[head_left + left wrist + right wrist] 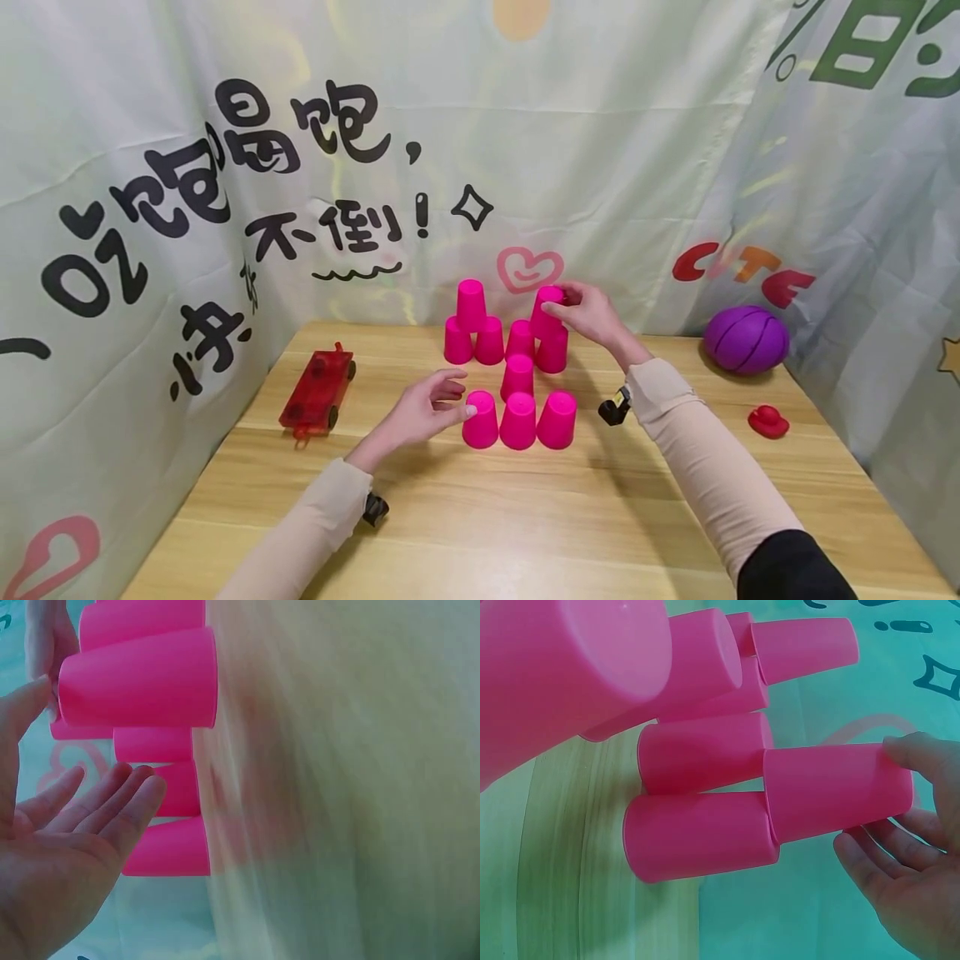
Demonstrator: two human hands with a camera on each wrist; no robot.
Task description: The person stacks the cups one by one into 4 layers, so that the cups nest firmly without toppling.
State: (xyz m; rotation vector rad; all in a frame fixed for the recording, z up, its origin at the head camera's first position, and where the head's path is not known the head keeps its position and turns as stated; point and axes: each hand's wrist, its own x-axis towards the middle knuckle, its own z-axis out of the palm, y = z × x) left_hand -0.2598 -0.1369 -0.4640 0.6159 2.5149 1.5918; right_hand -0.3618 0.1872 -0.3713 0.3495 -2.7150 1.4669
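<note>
My right hand [596,317] pinches the top of a pink upside-down cup [832,791] between thumb and fingers. That cup rests across two lower cups [705,832] at the back right. Beside them at the back left, another upper cup [471,306] stands on two more [489,342]. A single cup [517,379] sits in the middle, behind a front row of three. With its fingers spread loosely, my left hand [420,408] is beside the left cup [481,420] of that row, the thumb tip right at its upper edge.
On the wooden table [480,525], a red translucent toy cart [318,392] lies to the left. A purple ball [746,340] and a small red hat-shaped piece [768,421] are at the right. A printed curtain [585,167] hangs behind the table.
</note>
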